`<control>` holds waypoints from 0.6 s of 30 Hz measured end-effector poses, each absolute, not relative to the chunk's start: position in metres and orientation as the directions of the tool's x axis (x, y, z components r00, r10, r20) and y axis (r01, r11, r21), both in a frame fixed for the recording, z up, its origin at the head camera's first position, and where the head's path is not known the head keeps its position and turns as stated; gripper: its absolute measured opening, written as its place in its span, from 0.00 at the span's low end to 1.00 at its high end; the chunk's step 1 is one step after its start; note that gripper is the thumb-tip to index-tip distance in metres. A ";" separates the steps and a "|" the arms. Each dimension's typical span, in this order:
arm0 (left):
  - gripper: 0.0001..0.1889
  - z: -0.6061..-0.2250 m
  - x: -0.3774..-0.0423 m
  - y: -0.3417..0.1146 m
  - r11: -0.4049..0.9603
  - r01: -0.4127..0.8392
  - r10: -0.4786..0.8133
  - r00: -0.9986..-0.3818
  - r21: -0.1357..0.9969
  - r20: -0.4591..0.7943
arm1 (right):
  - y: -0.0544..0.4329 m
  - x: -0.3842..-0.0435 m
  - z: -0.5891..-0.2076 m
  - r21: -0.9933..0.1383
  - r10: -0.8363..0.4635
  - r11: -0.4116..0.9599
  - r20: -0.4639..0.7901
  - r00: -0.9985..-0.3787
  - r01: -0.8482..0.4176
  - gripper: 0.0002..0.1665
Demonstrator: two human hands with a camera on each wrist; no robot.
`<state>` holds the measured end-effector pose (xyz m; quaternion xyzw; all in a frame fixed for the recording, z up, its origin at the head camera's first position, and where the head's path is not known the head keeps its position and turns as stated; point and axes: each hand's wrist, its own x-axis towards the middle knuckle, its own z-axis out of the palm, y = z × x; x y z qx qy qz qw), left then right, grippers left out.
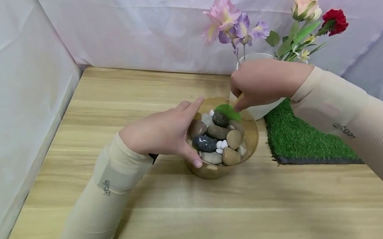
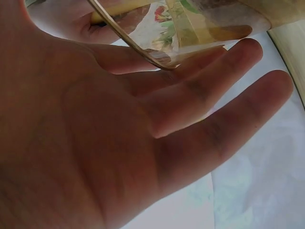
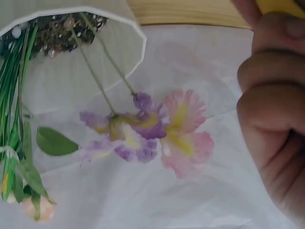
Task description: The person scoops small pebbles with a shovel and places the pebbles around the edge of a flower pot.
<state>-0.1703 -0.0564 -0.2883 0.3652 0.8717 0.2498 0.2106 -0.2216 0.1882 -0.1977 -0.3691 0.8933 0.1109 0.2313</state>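
A clear amber-tinted glass bowl [image 1: 251, 137] holds brown, grey and dark stones with small white pebbles. At its left side my left hand [image 1: 163, 130] steadies it, thumb along the near rim and straight fingers spread on the far side. The left wrist view shows those fingers extended below the bowl's rim [image 2: 138, 47]. My right hand [image 1: 267, 79] reaches over the bowl from the right, fingers curled round a yellow handle [image 3: 281, 6]. Beside its fingertips, a flat green piece [image 1: 227, 112] lies among the stones at the back; whether it joins the handle is hidden.
Behind the right hand stands a white pot [image 3: 109, 57] with purple and pink irises [image 3: 143, 129]. Next to them are a peach rose [image 1: 305, 7] and a red carnation [image 1: 336, 21]. An artificial turf mat [image 1: 305, 135] lies right of the bowl on the wooden table [image 1: 191, 218].
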 end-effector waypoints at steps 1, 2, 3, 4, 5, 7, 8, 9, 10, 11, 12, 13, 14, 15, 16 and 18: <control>0.81 -0.289 -0.170 -0.056 0.611 0.529 0.740 -0.646 0.589 -0.187 | 0.189 -0.223 -0.198 0.016 -0.610 0.701 -0.503 -0.612 -0.713 0.34; 0.81 -0.289 -0.169 -0.056 0.611 0.527 0.739 -0.647 0.590 -0.187 | 0.189 -0.224 -0.198 0.004 -0.609 0.703 -0.511 -0.606 -0.711 0.35; 0.81 -0.289 -0.169 -0.056 0.614 0.524 0.737 -0.649 0.590 -0.189 | 0.189 -0.225 -0.198 -0.004 -0.609 0.705 -0.516 -0.602 -0.709 0.36; 0.81 -0.289 -0.168 -0.056 0.617 0.523 0.735 -0.651 0.589 -0.191 | 0.189 -0.226 -0.199 -0.017 -0.610 0.706 -0.521 -0.597 -0.708 0.36; 0.82 -0.289 -0.168 -0.056 0.620 0.522 0.732 -0.653 0.586 -0.193 | 0.190 -0.227 -0.199 -0.032 -0.613 0.708 -0.525 -0.591 -0.706 0.36; 0.81 -0.288 -0.168 -0.055 0.630 0.526 0.727 -0.659 0.571 -0.196 | 0.192 -0.229 -0.198 -0.055 -0.615 0.710 -0.533 -0.580 -0.702 0.36; 0.81 -0.287 -0.169 -0.054 0.632 0.529 0.726 -0.661 0.567 -0.193 | 0.193 -0.230 -0.198 -0.068 -0.618 0.711 -0.536 -0.575 -0.700 0.36; 0.81 -0.287 -0.170 -0.053 0.635 0.529 0.723 -0.664 0.563 -0.192 | 0.194 -0.232 -0.197 -0.073 -0.621 0.709 -0.535 -0.573 -0.701 0.36; 0.81 -0.286 -0.170 -0.052 0.636 0.525 0.720 -0.667 0.566 -0.191 | 0.196 -0.234 -0.197 -0.083 -0.623 0.709 -0.539 -0.567 -0.700 0.36; 0.81 -0.287 -0.171 -0.051 0.634 0.521 0.720 -0.668 0.571 -0.190 | 0.197 -0.235 -0.196 -0.092 -0.624 0.709 -0.543 -0.561 -0.699 0.36; 0.80 -0.287 -0.171 -0.050 0.633 0.516 0.719 -0.669 0.576 -0.191 | 0.199 -0.236 -0.196 -0.100 -0.624 0.709 -0.550 -0.555 -0.698 0.36; 0.80 -0.287 -0.170 -0.048 0.633 0.510 0.716 -0.671 0.583 -0.190 | 0.201 -0.237 -0.195 -0.114 -0.624 0.710 -0.558 -0.547 -0.694 0.35; 0.80 -0.288 -0.170 -0.047 0.631 0.506 0.716 -0.672 0.589 -0.190 | 0.203 -0.239 -0.193 -0.131 -0.619 0.718 -0.568 -0.542 -0.683 0.34; 0.80 -0.288 -0.168 -0.046 0.631 0.502 0.715 -0.673 0.592 -0.191 | 0.207 -0.240 -0.192 -0.151 -0.617 0.725 -0.576 -0.536 -0.672 0.33; 0.80 -0.289 -0.167 -0.046 0.632 0.499 0.714 -0.673 0.594 -0.193 | 0.211 -0.241 -0.192 -0.176 -0.616 0.731 -0.586 -0.526 -0.660 0.32; 0.80 -0.289 -0.164 -0.045 0.633 0.502 0.714 -0.674 0.590 -0.192 | 0.221 -0.243 -0.190 -0.226 -0.601 0.754 -0.616 -0.509 -0.617 0.26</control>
